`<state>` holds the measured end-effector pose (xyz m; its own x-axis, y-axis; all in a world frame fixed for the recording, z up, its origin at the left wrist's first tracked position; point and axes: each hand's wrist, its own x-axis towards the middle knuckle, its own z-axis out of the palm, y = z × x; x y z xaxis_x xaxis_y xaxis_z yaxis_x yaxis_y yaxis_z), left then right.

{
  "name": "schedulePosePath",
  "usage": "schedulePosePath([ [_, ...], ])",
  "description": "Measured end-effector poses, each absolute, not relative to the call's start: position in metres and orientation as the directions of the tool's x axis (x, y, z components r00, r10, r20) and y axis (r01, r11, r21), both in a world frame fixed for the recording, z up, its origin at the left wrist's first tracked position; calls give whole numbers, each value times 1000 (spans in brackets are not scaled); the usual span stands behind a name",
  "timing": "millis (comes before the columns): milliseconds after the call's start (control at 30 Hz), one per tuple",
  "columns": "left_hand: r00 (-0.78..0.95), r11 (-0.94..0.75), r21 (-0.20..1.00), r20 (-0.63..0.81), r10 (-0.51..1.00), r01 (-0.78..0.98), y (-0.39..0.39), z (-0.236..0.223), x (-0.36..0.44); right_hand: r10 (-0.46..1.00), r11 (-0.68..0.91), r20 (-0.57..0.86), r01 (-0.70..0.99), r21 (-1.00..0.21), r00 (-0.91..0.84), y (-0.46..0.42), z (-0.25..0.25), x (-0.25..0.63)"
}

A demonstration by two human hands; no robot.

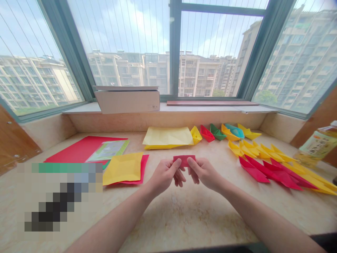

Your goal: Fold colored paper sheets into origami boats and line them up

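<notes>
A small folded piece of red paper (186, 160) is held up above the stone counter, its long edge running left to right. My left hand (170, 172) pinches its left end between thumb and fingers. At the right end my right hand (200, 170) grips it the same way, thumb on the near face. Behind the hands lies a stack of pale yellow paper (168, 136). To the left are a yellow sheet (123, 168) and a red sheet (144, 168) beneath it.
Folded paper boats in several colours, including a green boat (217, 132), line the back right. Yellow boats (252, 150) and red boats (279, 172) sit nearer. A bottle (319, 144) stands far right. Large red paper (76, 149) lies left; a white box (127, 101) rests on the sill.
</notes>
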<state>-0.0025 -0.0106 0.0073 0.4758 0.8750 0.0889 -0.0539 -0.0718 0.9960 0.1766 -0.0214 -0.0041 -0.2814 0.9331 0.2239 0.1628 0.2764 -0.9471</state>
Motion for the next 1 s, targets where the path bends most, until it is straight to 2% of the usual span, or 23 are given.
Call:
schedulePosePath([
  [67,465,-74,997,81,882,-35,-11,8,-3,925,303,254,145,-942,-284,-19,-2,177],
  [233,431,-80,994,102,896,-70,-10,9,-4,931,340,326,63,-938,-162,-15,3,182],
  [367,495,-150,985,174,851,-87,-12,12,-4,942,300,296,6,-954,-159,-14,4,183],
  [500,441,-224,975,201,875,-1,-11,9,-3,940,259,256,-16,-966,-225,-13,1,182],
  [633,404,-270,962,230,886,45,-9,4,-3,920,273,256,17,-962,-296,-15,-2,180],
  [767,426,-286,956,232,875,66,-9,2,-2,895,321,253,135,-937,-368,-19,-2,177],
  [867,465,-282,957,221,857,66,-10,3,-1,900,366,279,233,-901,-335,-21,-1,176],
  [1000,469,-265,962,205,859,65,-11,5,-1,915,367,306,226,-902,-263,-20,-1,178],
])
